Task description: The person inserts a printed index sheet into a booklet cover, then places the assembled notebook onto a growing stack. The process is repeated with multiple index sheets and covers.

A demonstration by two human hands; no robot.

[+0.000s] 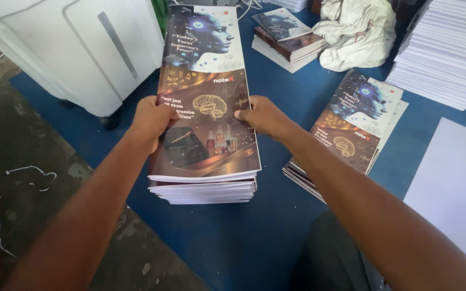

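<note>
Blue floor mat (233, 237): carries everything listed; bare concrete lies beyond its left edge.

White machine (76, 48): stands at the mat's far left corner.

White paper stack (449, 48): tall pile of plain sheets at the far right corner; a loose white sheet (454, 183) lies along the right edge.

White cloth (357, 32): crumpled, near the far edge, just beside the paper stack.

Booklet pile (206, 188): long glossy printed covers, dark with a brain picture, near the middle of the mat, running toward the far edge. The top booklet (206, 97) is held by both hands. A second pile (351, 129) sits to its right, fanned and uneven; a small pile (287, 37) lies by the far edge.

Left hand (152, 118): closed on the top booklet's left long edge, thumb on the cover, arm stretched forward.

Right hand (262, 116): closed on the right long edge opposite, thumb on top, arm reaching in from the right.

Handling note: judged from the skewed lower layers, even pressure from both sides and square alignment of edges would keep the pile neat.
</note>
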